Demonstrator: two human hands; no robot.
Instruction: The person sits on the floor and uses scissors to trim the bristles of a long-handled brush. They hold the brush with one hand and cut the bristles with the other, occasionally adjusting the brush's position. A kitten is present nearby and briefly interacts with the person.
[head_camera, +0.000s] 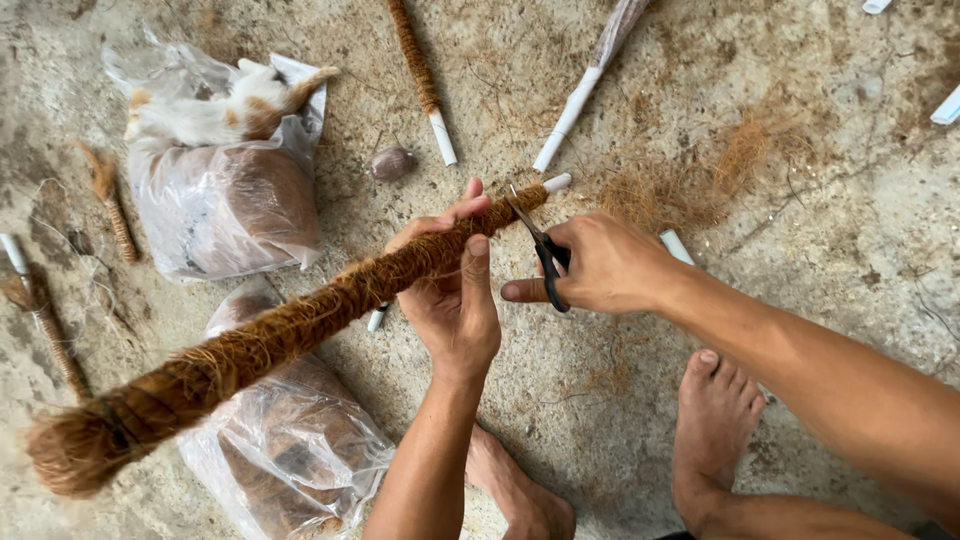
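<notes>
Hands trimming a coir-wrapped pole over a concrete floor
Left hand (455, 290) clamped around the fibre-wrapped pole (290, 335); right hand (600, 265) grips black scissors (540, 252), blades at the pole's far end

Long brown fuzzy stick (300, 335) wrapped in coconut hair, white tip at far end, held slanted above the ground. Black scissors (540, 252) open, blades touching the stick near its white tip.
</notes>
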